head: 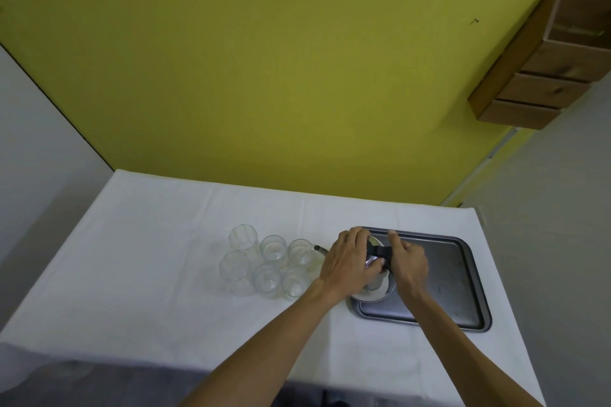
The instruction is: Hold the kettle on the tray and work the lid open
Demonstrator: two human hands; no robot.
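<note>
Hands (350,261) cover kettle (375,258) on tray (463,274) (kettle body mostly hidden).

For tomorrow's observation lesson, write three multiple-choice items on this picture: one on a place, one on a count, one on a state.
1. Where does the metal kettle stand?
A. on the dark tray
B. among the glasses
C. on the floor

2. How many clear glasses stand beside the tray?
A. three
B. six
C. nine

3. What are the hands doing?
A. resting flat
B. gripping the kettle
C. lifting a glass

Answers: 1 A, it sits at the tray's left end. 2 B, two rows of three. 3 B, left hand and right hand curl round it.
</note>
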